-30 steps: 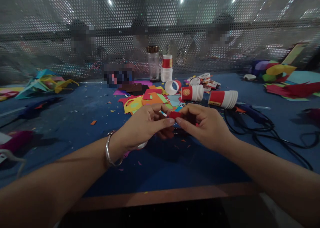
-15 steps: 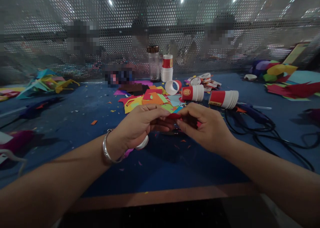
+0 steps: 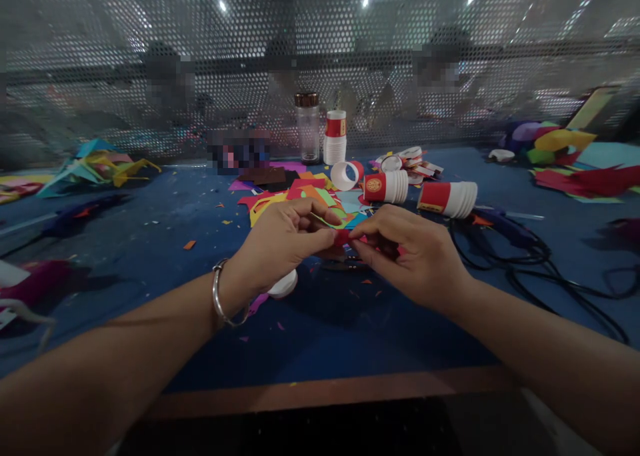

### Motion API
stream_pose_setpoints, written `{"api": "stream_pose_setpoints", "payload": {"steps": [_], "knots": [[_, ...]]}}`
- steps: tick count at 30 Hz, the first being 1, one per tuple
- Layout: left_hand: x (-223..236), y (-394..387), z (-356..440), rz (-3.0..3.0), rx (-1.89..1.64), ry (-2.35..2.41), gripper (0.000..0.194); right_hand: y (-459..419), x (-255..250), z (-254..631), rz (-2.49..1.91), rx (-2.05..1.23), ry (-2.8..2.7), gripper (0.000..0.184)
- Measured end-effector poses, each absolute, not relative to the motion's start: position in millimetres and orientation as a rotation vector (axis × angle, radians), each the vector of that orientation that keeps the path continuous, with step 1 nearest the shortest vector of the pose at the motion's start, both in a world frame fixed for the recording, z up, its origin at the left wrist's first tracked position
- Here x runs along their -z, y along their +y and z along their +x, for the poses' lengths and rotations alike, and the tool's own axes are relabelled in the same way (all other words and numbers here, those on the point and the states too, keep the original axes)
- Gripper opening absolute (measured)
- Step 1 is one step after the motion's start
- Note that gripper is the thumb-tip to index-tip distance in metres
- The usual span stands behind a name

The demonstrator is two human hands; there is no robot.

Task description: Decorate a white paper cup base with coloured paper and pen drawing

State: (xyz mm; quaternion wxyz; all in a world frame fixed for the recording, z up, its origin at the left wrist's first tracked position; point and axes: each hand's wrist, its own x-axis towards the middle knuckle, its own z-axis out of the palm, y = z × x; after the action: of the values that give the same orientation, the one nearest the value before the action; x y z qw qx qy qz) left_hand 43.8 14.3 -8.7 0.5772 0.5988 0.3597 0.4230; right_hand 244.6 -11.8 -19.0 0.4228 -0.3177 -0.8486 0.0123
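Observation:
My left hand (image 3: 281,243) and my right hand (image 3: 410,253) meet above the blue table (image 3: 325,329), both pinched on a small red paper piece (image 3: 343,237) between their fingertips. A silver bangle (image 3: 220,295) circles my left wrist. Under my left palm a white round object (image 3: 283,285) peeks out. Just beyond the hands lies a heap of coloured paper scraps (image 3: 300,199).
Red-and-white paper cups lie on their sides (image 3: 386,187) (image 3: 447,198) and stand stacked (image 3: 335,137) beside a clear bottle (image 3: 307,127). A glue gun with black cables (image 3: 525,253) lies at the right. Paper piles sit far left (image 3: 93,166) and far right (image 3: 575,159). A perforated screen (image 3: 320,63) closes the back.
The hands stayed together in place. My fingers shifted on the red piece, which now shows less between the fingertips than a second ago.

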Motion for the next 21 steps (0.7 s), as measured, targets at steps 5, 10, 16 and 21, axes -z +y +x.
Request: {"api": "stream_pose_setpoints", "payload": {"steps": [5, 10, 16, 21], "knots": [[10, 14, 43, 1.464, -0.950, 0.893, 0.023, -12, 18, 245, -0.806, -0.047, -2.119, 0.008], [13, 12, 44, 1.536, -1.004, 0.918, 0.011, -11, 18, 244, -0.843, -0.099, -2.096, 0.007], [14, 6, 49, 1.668, -1.166, 0.881, 0.010, -12, 15, 241, -0.944, -0.330, -1.980, 0.008], [14, 3, 51, 1.671, -1.173, 0.859, 0.008, -13, 14, 240, -0.996, -0.529, -1.896, 0.008]]}}
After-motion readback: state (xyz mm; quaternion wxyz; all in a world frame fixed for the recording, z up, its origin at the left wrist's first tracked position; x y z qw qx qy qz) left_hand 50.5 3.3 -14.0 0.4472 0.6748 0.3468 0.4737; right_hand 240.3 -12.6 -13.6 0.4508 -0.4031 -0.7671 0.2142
